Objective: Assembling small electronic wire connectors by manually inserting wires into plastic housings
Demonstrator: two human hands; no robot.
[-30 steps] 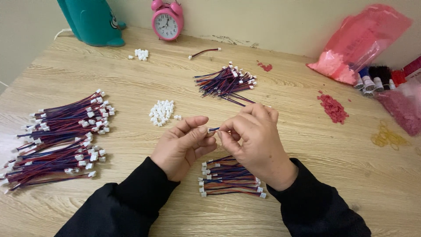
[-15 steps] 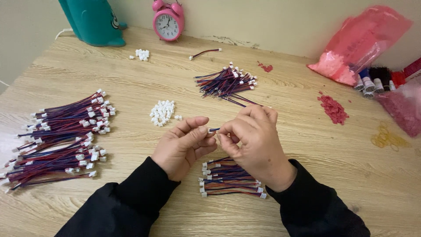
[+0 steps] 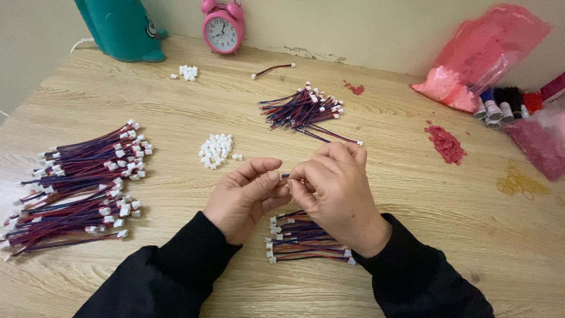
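Pale wood-grain tabletop (image 3: 412,194) fills the view, backed by a cream wall along its far edge. Near the front middle, the left hand (image 3: 244,197) and right hand (image 3: 338,191) meet fingertip to fingertip, each pinched closed on a short dark wire end (image 3: 285,175) that barely shows between them; what sits on its tip is too small to tell. Just below the wrists lies a small bundle of red and purple wires with white plugs (image 3: 306,238), partly under the right hand. A loose heap of small white plastic connectors (image 3: 216,150) sits just beyond the left hand, with bare wood between. Farther back, a fanned bunch of dark wires (image 3: 303,110) lies near the middle. Well to the left, a large pile of finished wire leads (image 3: 76,182) reaches almost to the table's left edge. Right of the hands the wood is open as far as a scatter of red bits (image 3: 445,143) and a pink plastic bag (image 3: 488,56). A pink alarm clock (image 3: 222,26) and a teal plastic figure (image 3: 120,29) stand against the wall.
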